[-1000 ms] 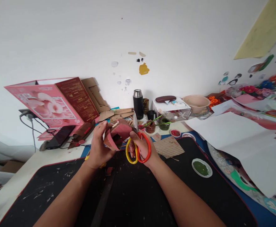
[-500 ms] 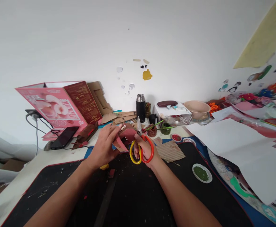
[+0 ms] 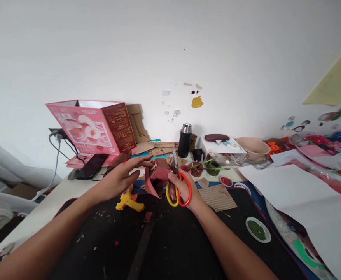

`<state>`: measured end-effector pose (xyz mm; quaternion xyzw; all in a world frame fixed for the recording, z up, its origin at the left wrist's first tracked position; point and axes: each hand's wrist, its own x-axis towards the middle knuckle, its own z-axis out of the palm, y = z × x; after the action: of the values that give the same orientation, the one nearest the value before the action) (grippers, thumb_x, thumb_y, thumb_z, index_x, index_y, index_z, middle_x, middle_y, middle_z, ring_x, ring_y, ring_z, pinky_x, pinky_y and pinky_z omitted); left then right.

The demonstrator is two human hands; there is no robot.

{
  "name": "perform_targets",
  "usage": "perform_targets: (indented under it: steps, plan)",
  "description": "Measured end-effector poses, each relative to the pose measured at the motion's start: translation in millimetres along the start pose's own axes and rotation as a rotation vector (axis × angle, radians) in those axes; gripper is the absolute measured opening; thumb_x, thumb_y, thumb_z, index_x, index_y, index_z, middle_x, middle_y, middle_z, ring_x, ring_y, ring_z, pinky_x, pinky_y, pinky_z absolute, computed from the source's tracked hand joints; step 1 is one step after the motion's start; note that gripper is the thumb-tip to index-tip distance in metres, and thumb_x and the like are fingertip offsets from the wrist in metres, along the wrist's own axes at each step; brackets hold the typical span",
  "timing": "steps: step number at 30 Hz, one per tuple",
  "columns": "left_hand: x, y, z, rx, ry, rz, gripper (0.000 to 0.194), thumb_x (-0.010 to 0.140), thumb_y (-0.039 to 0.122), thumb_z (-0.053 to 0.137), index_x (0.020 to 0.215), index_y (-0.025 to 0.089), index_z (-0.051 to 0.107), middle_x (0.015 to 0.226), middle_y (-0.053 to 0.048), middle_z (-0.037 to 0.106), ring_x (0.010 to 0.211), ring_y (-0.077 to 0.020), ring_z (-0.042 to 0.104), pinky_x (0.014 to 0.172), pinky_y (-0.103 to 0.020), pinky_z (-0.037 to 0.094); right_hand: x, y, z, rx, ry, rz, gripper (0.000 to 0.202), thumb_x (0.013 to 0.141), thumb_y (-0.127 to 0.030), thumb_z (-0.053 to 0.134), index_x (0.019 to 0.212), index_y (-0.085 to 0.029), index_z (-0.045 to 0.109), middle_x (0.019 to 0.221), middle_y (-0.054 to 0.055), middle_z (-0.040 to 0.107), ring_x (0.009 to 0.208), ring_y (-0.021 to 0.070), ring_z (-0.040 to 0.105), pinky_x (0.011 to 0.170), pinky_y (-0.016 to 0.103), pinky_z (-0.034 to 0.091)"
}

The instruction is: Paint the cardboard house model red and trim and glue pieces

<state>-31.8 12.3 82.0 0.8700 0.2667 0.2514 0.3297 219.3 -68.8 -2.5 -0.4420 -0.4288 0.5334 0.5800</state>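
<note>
The left hand (image 3: 116,181) is open beside a hollow, pink cardboard-like piece (image 3: 163,174), which is just left of the right hand (image 3: 184,189), gripping red-and-yellow-handled metal scissors (image 3: 175,166). Apparently a shaping step; further cutting would call for steadying the piece.

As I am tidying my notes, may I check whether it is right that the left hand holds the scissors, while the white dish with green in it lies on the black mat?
Not quite: the head view shows the scissors in the right hand, not the left hand. The white dish does lie on the black mat.
</note>
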Motion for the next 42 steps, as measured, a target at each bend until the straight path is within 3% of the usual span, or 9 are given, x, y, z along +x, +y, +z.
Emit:
perform_targets:
  steps: [3, 8, 17, 22, 27, 33, 38, 42]
  plan:
    - [14.8, -15.9, -2.8, -0.17, 0.014, -0.126, 0.057, 0.105, 0.048, 0.064, 0.157, 0.025, 0.063, 0.14, -0.012, 0.081, 0.14, -0.0332, 0.07, 0.117, -0.048, 0.058, 16.6, -5.5, 3.2, -0.102, -0.006, 0.002, 0.057, 0.082, -0.077, 0.084, 0.097, -0.026, 0.064, 0.052, -0.008, 0.06, 0.036, 0.017, 0.055, 0.037, 0.028, 0.047]
    - [35.5, -53.3, 2.6, -0.417, 0.078, -0.246, 0.075, 0.093, 0.06, 0.076, 0.156, 0.021, 0.061, 0.136, -0.015, 0.082, 0.129, -0.0349, 0.076, 0.115, -0.052, 0.058, 49.6, -4.5, 8.0, -0.275, -0.002, 0.016, 0.056, 0.081, -0.076, 0.085, 0.089, -0.027, 0.058, 0.05, -0.008, 0.058, 0.037, 0.0183, 0.058, 0.038, 0.027, 0.047]
    - [47.8, -105.6, 14.4, -0.521, 0.158, -0.348, 0.077, 0.071, 0.058, 0.095, 0.134, 0.018, 0.075, 0.134, -0.017, 0.082, 0.131, -0.0397, 0.074, 0.116, -0.058, 0.055, 76.4, 7.9, 23.2, -0.544, 0.015, -0.017, 0.045, 0.088, -0.064, 0.084, 0.091, -0.026, 0.06, 0.057, -0.007, 0.061, 0.044, 0.0182, 0.062, 0.045, 0.026, 0.046]
    - [44.6, -125.3, 20.1, -0.547, 0.204, -0.376, 0.071, 0.076, 0.061, 0.09, 0.129, 0.016, 0.076, 0.127, -0.017, 0.083, 0.122, -0.0376, 0.077, 0.112, -0.058, 0.056, 75.5, 10.6, 33.0, -0.617, -0.017, -0.042, 0.032, 0.092, -0.054, 0.083, 0.095, -0.026, 0.067, 0.061, -0.005, 0.064, 0.048, 0.0176, 0.062, 0.051, 0.026, 0.045]
    - [40.4, -133.8, 18.3, -0.524, 0.232, -0.386, 0.066, 0.071, 0.057, 0.094, 0.12, 0.015, 0.078, 0.112, -0.015, 0.084, 0.112, -0.0374, 0.078, 0.107, -0.057, 0.057, 69.7, 17.1, 41.4, -0.565, -0.073, -0.023, 0.033, 0.093, -0.051, 0.083, 0.112, -0.026, 0.074, 0.064, -0.005, 0.068, 0.049, 0.0178, 0.064, 0.05, 0.026, 0.047]
    - [39.4, -132.0, 16.3, -0.513, 0.247, -0.399, 0.064, 0.068, 0.055, 0.095, 0.116, 0.016, 0.079, 0.121, -0.017, 0.083, 0.117, -0.0371, 0.077, 0.105, -0.054, 0.058, 60.5, 19.3, 45.2, -0.387, -0.03, 0.028, 0.052, 0.096, -0.071, 0.069, 0.114, -0.022, 0.069, 0.053, -0.008, 0.058, 0.038, 0.0159, 0.055, 0.04, 0.025, 0.047]
    - [39.2, -129.4, 14.0, -0.5, 0.275, -0.415, 0.061, 0.065, 0.054, 0.097, 0.111, 0.017, 0.081, 0.106, -0.012, 0.085, 0.107, -0.0346, 0.078, 0.104, -0.053, 0.058, 29.8, 7.3, 38.7, -0.306, -0.006, 0.053, 0.055, 0.092, -0.073, 0.072, 0.108, -0.021, 0.066, 0.051, -0.009, 0.058, 0.036, 0.0148, 0.055, 0.038, 0.023, 0.047]
    - [30.9, -120.2, 5.1, -0.512, 0.378, -0.42, 0.062, 0.065, 0.055, 0.098, 0.111, 0.017, 0.082, 0.104, -0.012, 0.084, 0.11, -0.0353, 0.077, 0.11, -0.053, 0.055, -0.1, 0.1, 26.1, -0.264, 0.013, 0.112, 0.054, 0.086, -0.072, 0.079, 0.102, -0.022, 0.067, 0.051, -0.009, 0.056, 0.036, 0.0131, 0.052, 0.037, 0.021, 0.045]
